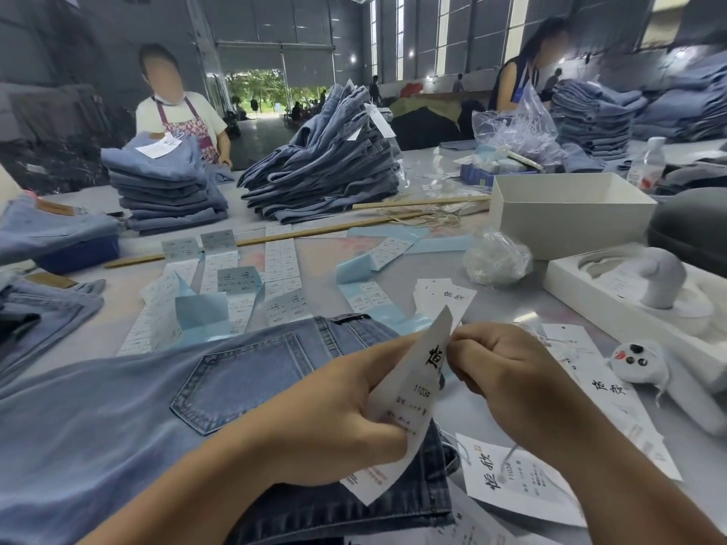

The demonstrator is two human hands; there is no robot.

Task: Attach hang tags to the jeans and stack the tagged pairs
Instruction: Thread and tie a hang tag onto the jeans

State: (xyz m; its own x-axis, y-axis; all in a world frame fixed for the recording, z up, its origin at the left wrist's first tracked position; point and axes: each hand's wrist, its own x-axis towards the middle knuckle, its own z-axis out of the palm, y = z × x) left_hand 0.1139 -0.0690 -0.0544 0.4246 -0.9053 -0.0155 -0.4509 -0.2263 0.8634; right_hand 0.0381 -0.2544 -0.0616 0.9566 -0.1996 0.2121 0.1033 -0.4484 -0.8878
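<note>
Both hands (413, 391) pinch a curled paper hang tag (417, 387) over denim jeans (157, 407).

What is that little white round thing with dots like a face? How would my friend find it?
Start at the big open white box on the right of the table, then come down past the white moulded tray. At the tray's near edge lies the small white ball. Unlike the flat paper tags beside it, it is round, with dark dots and a red patch.

My left hand (346, 418) grips a white paper hang tag (413, 395) above the blue denim jeans (157, 407) on the desk (491, 308); my right hand (507, 371) pinches its top edge.
</note>
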